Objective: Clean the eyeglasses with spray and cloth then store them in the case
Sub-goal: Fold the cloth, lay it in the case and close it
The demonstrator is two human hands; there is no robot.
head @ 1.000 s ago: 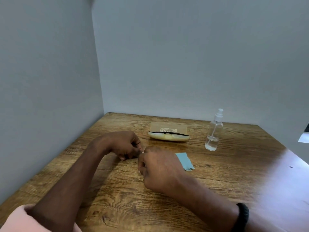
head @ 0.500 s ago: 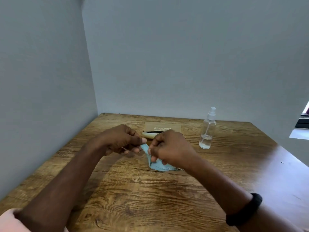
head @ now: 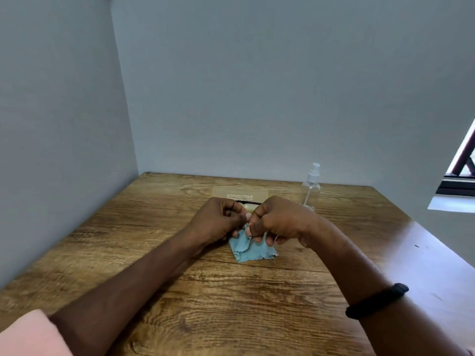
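The left hand (head: 218, 222) and right hand (head: 280, 222) meet over the middle of the tabletop (head: 123, 253), fingers pinching the blue cloth (head: 250, 250) that hangs down to the wood. Together they block the straight way to the case (head: 240, 196) just behind them. The spray bottle (head: 311, 187) stands upright near the back wall, just beyond the right hand. Walls close the left and far edges. Bare wood stretches left of the left forearm, right of the bottle, and between the forearms.
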